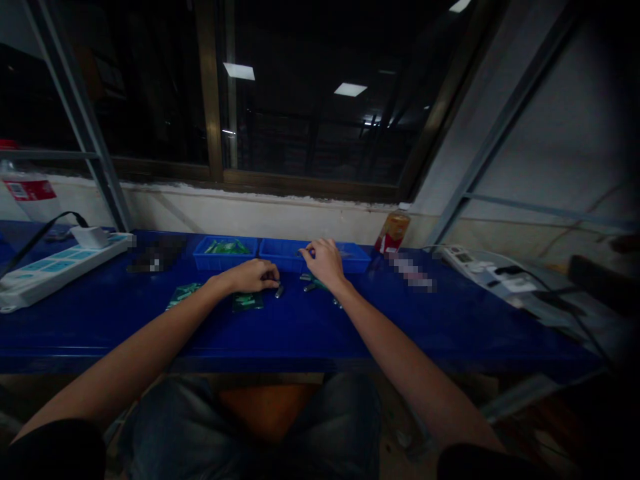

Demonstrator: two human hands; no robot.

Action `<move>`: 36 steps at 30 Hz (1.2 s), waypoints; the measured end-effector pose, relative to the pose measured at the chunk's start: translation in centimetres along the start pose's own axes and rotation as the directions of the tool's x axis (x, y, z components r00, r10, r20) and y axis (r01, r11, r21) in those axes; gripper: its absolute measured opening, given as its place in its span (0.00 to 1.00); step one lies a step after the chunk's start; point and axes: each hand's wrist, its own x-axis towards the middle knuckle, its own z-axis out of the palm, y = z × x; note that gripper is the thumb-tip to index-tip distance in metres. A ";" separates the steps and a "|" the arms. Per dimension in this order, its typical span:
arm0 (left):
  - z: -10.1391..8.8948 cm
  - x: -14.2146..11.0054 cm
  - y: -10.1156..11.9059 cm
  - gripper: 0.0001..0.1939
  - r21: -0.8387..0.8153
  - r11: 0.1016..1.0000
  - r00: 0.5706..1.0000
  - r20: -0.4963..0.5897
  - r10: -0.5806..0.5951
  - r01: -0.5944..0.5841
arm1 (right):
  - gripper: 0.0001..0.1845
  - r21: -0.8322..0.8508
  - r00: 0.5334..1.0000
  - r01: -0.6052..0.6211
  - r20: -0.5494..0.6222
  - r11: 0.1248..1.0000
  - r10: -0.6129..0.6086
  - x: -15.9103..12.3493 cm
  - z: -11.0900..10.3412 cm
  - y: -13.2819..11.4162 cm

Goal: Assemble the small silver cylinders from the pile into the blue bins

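Observation:
My left hand [257, 276] is over the blue table with its fingers curled and closed. Right by its fingertips lies a small silvery metal cylinder [279, 291]; whether they touch it I cannot tell. In front of the middle blue tray [280, 248], my right hand [326, 261] is closed in a pinch, with a tiny greyish thing at its fingertips too small to name. Below it lie several small metal pieces [309, 287]. Beneath my left wrist is a clear bag of green pieces [248, 302], and another green bag [184, 293] is partly behind my forearm.
A blue tray of green pieces [226, 247] and another blue tray [356, 259] line the back. A bottle [393, 232] stands at the back right. Power strips lie at the left [65, 267] and right [483, 270]. Behind is a window [330, 100].

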 end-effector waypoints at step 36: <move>-0.5 0.3 1.1 0.19 0.126 0.981 0.953 -0.285 -0.107 0.148 | 0.06 0.309 0.931 0.202 0.232 0.929 -0.280 -1.4 -0.6 -3.9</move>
